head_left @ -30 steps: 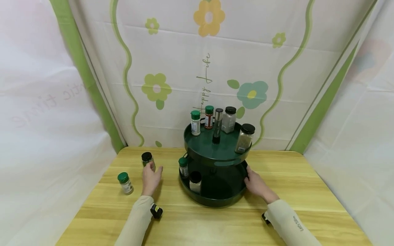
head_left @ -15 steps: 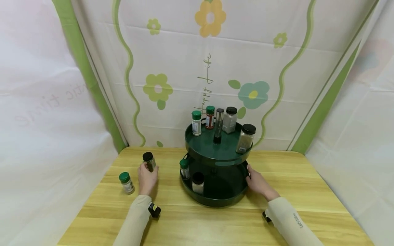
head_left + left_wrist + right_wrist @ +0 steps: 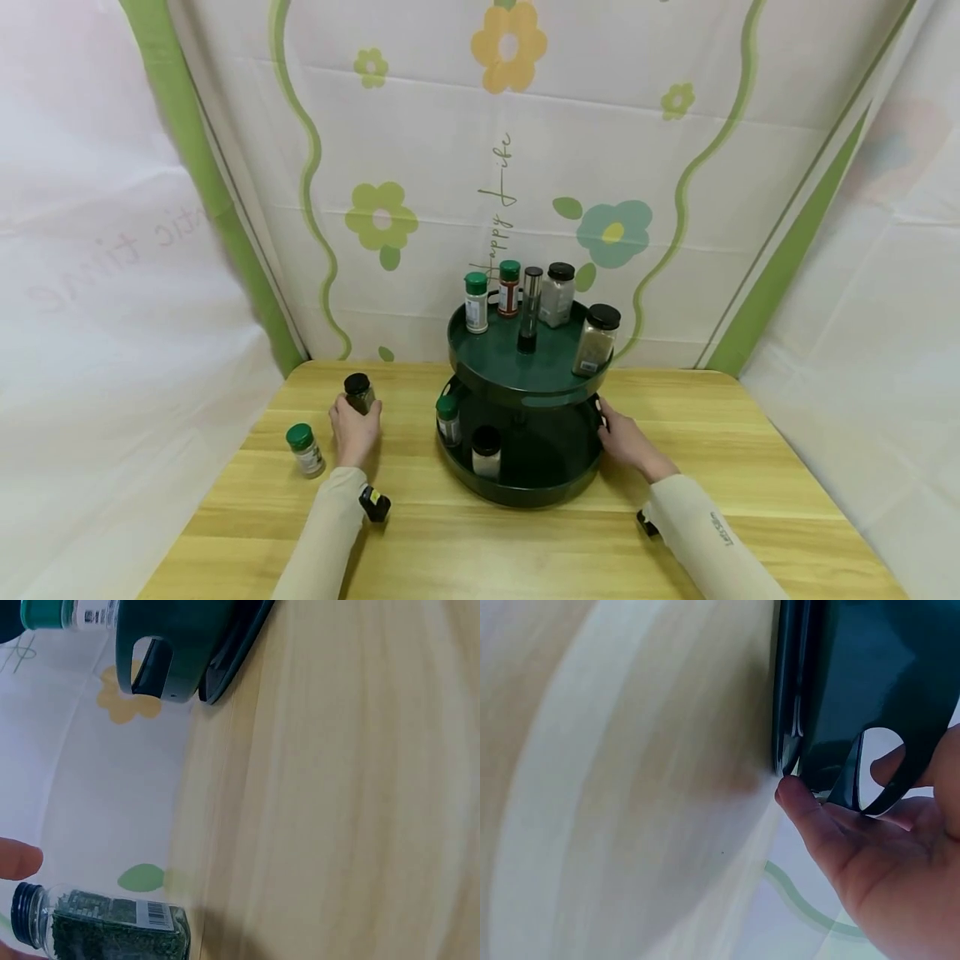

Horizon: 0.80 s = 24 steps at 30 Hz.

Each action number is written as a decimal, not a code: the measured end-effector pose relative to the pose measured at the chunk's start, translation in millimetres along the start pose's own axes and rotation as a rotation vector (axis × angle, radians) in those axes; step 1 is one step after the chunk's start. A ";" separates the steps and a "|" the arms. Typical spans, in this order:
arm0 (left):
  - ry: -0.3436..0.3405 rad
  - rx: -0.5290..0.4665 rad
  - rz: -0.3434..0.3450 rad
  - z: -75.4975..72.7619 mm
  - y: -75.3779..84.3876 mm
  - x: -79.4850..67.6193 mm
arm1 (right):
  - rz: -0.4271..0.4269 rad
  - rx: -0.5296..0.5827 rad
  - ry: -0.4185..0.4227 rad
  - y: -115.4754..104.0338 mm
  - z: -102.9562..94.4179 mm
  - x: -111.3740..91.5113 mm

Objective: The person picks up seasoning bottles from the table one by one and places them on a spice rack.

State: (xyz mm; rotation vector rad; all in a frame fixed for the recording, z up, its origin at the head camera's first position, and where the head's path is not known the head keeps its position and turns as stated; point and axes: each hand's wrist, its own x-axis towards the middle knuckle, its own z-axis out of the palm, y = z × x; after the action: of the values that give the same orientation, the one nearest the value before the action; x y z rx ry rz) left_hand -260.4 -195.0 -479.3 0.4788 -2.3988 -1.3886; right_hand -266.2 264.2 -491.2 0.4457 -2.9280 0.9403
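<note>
My left hand (image 3: 356,431) is around the near side of a black-capped jar of dried herbs (image 3: 361,395) standing on the table. In the left wrist view, the thumb (image 3: 21,859) is apart from the cap of this jar (image 3: 120,924). My right hand (image 3: 627,441) grips the rim of the dark green two-tier turntable rack (image 3: 528,497) at its lower tray. A finger shows through the handle hole in the right wrist view, and the thumb (image 3: 802,799) presses the outside. On that tray stand a green-capped bottle (image 3: 447,422) and a black-capped jar (image 3: 486,454).
Left of the left hand, another green-capped bottle (image 3: 307,452) stands on the wooden table (image 3: 465,554). The upper tray (image 3: 495,358) bears several spice bottles and jars around a centre post (image 3: 529,312). A patterned cloth (image 3: 442,150) hangs behind the table.
My left hand has shifted left, around the near side of the herb jar. The lower tray has turned slightly, taking its black-capped jar right and its green-capped bottle nearer. The right hand keeps its hold.
</note>
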 end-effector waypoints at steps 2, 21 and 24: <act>-0.011 -0.007 -0.003 0.6 -0.6 3.3 | 0.002 0.008 0.007 0.6 -0.2 0.6; 0.032 -0.068 -0.016 8.6 -11.5 24.7 | 0.033 -0.028 0.102 -10.8 2.4 -4.5; 0.031 -0.074 -0.020 9.1 -12.3 25.6 | 0.071 -0.034 0.050 -17.4 3.2 -10.5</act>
State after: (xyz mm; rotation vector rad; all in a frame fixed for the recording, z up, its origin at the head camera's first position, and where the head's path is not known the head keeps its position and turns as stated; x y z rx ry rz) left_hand -285.7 -205.2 -491.4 0.5024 -2.3154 -1.4614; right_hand -251.0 251.7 -485.2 0.3141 -2.9279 0.8935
